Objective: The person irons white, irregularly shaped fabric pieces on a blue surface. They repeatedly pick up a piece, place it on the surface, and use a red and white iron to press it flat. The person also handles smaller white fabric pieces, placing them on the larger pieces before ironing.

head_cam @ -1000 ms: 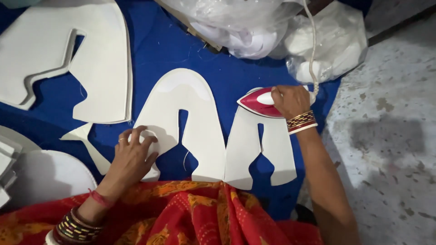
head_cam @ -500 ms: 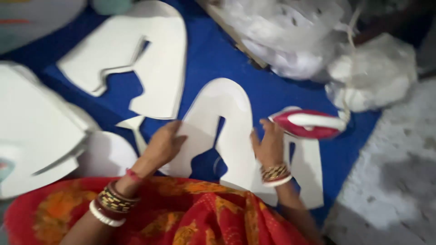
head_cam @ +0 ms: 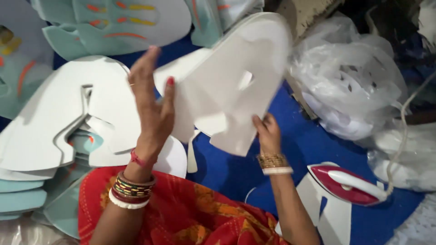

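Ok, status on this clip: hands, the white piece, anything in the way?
Right hand grips white cut-out piece at lower edge, lifted. Left hand open, flat against it. Iron parked right on blue cloth, clear.

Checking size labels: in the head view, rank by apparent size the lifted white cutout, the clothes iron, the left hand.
1. lifted white cutout, largest, though raised nearer the camera.
2. clothes iron.
3. left hand, close to the iron in apparent size, so their order is unsure.
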